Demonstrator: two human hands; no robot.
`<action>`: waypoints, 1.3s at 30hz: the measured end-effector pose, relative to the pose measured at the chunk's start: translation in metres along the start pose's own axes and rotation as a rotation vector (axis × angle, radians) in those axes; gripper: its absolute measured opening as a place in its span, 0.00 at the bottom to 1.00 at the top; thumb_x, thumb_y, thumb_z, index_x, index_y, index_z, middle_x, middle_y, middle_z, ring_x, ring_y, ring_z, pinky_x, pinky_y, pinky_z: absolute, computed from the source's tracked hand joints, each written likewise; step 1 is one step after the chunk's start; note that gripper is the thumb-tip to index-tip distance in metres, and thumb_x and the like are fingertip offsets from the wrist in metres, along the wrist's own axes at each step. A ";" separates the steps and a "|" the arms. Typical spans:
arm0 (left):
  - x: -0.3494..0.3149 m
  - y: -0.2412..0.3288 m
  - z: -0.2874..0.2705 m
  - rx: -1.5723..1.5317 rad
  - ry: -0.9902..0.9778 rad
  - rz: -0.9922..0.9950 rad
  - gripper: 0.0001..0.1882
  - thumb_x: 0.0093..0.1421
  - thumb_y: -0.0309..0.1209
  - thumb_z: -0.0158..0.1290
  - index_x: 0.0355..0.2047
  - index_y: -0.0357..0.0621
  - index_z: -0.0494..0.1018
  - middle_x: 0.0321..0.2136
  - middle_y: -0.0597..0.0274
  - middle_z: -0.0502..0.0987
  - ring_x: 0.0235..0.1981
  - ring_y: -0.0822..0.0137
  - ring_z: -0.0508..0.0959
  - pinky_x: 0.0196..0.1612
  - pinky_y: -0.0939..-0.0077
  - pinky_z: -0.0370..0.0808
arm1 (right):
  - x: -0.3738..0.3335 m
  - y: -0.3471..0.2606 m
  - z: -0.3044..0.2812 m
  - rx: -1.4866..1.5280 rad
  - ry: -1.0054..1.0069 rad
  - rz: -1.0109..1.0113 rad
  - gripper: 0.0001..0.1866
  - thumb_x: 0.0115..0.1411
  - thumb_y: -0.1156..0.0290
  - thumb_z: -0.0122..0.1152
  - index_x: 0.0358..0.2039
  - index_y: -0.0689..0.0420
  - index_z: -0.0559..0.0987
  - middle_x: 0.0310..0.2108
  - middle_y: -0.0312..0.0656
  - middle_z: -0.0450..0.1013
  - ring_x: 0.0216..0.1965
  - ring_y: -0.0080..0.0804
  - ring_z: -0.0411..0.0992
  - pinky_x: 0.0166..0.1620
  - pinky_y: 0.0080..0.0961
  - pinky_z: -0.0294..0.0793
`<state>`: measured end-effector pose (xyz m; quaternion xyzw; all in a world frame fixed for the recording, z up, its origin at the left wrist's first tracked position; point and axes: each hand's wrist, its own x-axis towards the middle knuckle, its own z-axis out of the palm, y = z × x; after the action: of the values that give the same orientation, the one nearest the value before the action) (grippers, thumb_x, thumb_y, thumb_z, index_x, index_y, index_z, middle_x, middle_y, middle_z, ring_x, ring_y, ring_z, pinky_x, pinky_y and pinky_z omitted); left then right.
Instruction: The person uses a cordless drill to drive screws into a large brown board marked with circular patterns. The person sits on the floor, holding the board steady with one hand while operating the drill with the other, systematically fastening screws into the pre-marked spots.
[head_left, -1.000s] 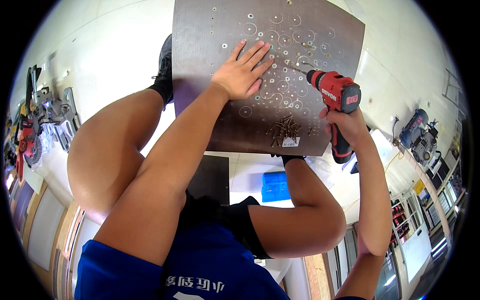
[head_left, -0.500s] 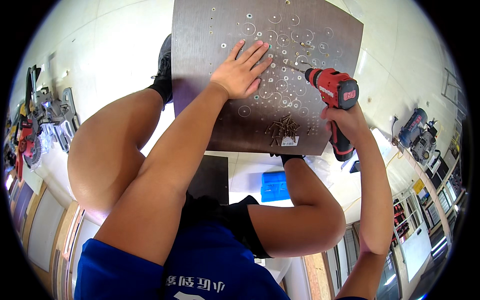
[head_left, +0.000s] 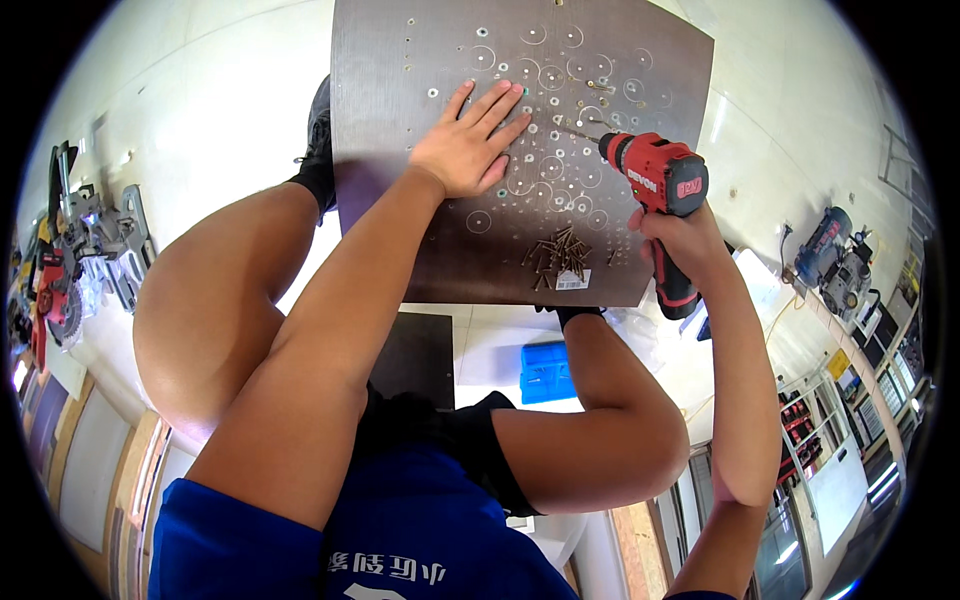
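Observation:
A dark wood-grain board [head_left: 385, 245] lies before me, marked with many drilled holes and pale scribed circles. My left hand [head_left: 468, 148] rests flat on it, palm down, fingers stretched out and somewhat spread. In my right hand [head_left: 682, 240] is a red and black cordless drill [head_left: 660, 172], gripped round its handle at the board's right edge. Its long thin bit [head_left: 580, 133] points left over the board, near the holes beside my left fingertips. Whether the tip touches the surface, I cannot tell. A heap of bronze-coloured screws [head_left: 562, 252] lies on the near part of the board, by a small white label [head_left: 573, 280].
A blue plastic case [head_left: 546, 372] sits on the pale tiled floor between my legs, right of a dark panel [head_left: 420, 352]. Power tools, one with a round saw blade [head_left: 66, 315], stand at far left. Another machine [head_left: 838, 262] stands at the right.
The board, both hands and the drill appear slightly further left in the picture. My left hand stays flat on the board, and my right hand keeps its grip on the drill.

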<state>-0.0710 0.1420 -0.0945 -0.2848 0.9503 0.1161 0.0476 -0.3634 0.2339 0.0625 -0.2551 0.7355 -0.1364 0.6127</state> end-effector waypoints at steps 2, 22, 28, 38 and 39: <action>0.000 -0.001 0.000 0.003 -0.002 0.000 0.36 0.68 0.47 0.48 0.75 0.55 0.61 0.79 0.55 0.49 0.81 0.56 0.45 0.80 0.42 0.40 | 0.000 -0.001 0.001 -0.005 0.018 0.010 0.19 0.47 0.73 0.62 0.43 0.60 0.77 0.28 0.41 0.77 0.22 0.32 0.77 0.28 0.31 0.77; 0.000 -0.002 0.000 -0.044 0.032 0.011 0.36 0.67 0.45 0.49 0.74 0.51 0.62 0.80 0.55 0.48 0.81 0.56 0.45 0.79 0.43 0.42 | -0.001 0.009 0.001 -0.034 -0.002 -0.042 0.18 0.49 0.75 0.61 0.44 0.61 0.77 0.28 0.40 0.77 0.23 0.31 0.76 0.29 0.30 0.76; 0.001 0.000 -0.004 -0.037 0.013 0.007 0.36 0.68 0.46 0.48 0.74 0.52 0.62 0.80 0.55 0.48 0.81 0.56 0.45 0.80 0.43 0.42 | -0.006 0.005 -0.003 0.044 -0.008 -0.029 0.26 0.49 0.75 0.60 0.52 0.61 0.76 0.35 0.42 0.78 0.24 0.30 0.77 0.30 0.31 0.77; -0.002 -0.002 -0.004 -0.041 0.018 0.017 0.35 0.69 0.47 0.47 0.74 0.52 0.62 0.79 0.54 0.49 0.81 0.56 0.45 0.79 0.43 0.42 | -0.009 0.011 -0.008 0.157 -0.028 -0.001 0.25 0.49 0.78 0.58 0.51 0.62 0.76 0.36 0.44 0.80 0.26 0.30 0.77 0.32 0.30 0.79; -0.001 -0.002 -0.004 -0.043 0.024 0.019 0.35 0.69 0.47 0.47 0.74 0.52 0.62 0.79 0.54 0.49 0.81 0.56 0.45 0.79 0.43 0.42 | -0.009 0.013 -0.010 0.204 -0.035 0.018 0.24 0.50 0.79 0.58 0.50 0.62 0.77 0.36 0.44 0.80 0.26 0.30 0.78 0.32 0.30 0.79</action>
<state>-0.0687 0.1398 -0.0907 -0.2782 0.9507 0.1338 0.0291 -0.3746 0.2487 0.0649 -0.1872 0.7093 -0.2007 0.6493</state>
